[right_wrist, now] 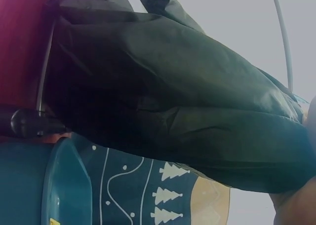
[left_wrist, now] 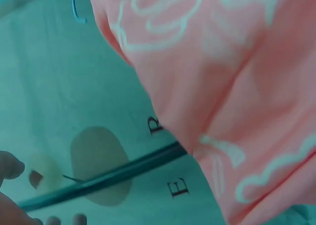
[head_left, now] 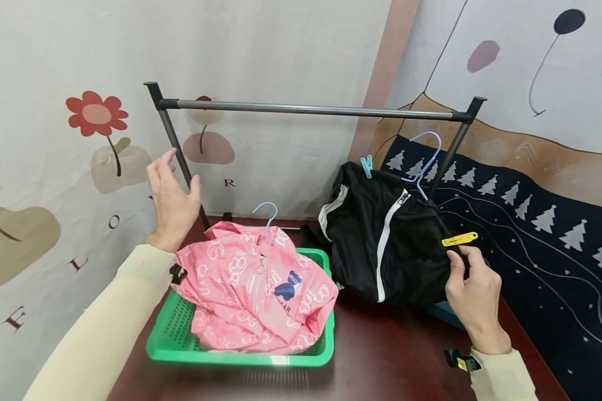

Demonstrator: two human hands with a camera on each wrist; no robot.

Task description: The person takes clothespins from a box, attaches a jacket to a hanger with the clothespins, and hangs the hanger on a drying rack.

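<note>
My left hand (head_left: pixel 173 197) is raised beside the rack's left post, fingers spread and holding nothing. Just below it, a pink jacket (head_left: pixel 261 289) with a light blue hanger (head_left: pixel 267 214) lies in a green basket (head_left: pixel 168 317). My right hand (head_left: pixel 474 295) pinches the side edge of a black jacket (head_left: pixel 361 234) with a white zipper. A purple hanger (head_left: pixel 423 161) sits in its collar, the hook below the rail in the head view. A blue clip (head_left: pixel 367 166) grips one shoulder, and a yellow clip (head_left: pixel 460 239) is at the other, above my right fingers.
A metal clothes rack (head_left: pixel 301 108) with dark posts stands at the back of the dark red table (head_left: pixel 376 356). Behind the black jacket, a blue bin (right_wrist: pixel 69 185) shows in the right wrist view. Printed curtains (head_left: pixel 291 50) hang behind the rack.
</note>
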